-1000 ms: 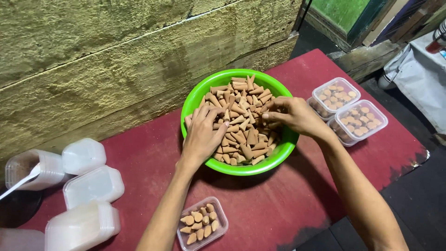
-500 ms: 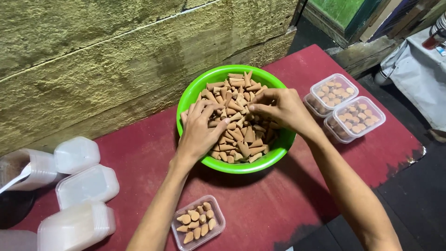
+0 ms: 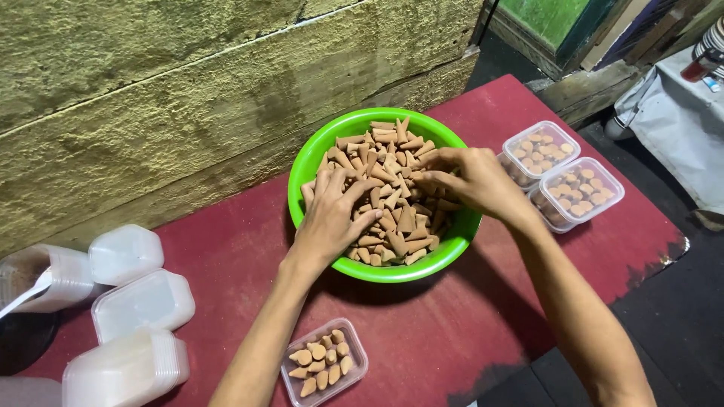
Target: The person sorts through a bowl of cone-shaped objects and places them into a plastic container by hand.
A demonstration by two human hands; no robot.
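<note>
Both hands are resting in the round green plastic bowl (image 3: pixel 311 162) of brown clay-coloured cones (image 3: pixel 392 200): the left hand (image 3: pixel 332 218) is lying flat with spread fingers, and the right hand (image 3: pixel 471 181) is pinching cones, convenient for the small clear plastic box (image 3: pixel 358 369) waiting nearby.

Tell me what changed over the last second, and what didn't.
Little changed. The right hand shifted slightly leftward over the cones; its fingers remain bent into the pile. The left hand stayed spread flat on the cones. No visible pick-up or release. The green bowl, the two filled tubs, the part-filled tub and the empty stacked containers kept their places.
</note>
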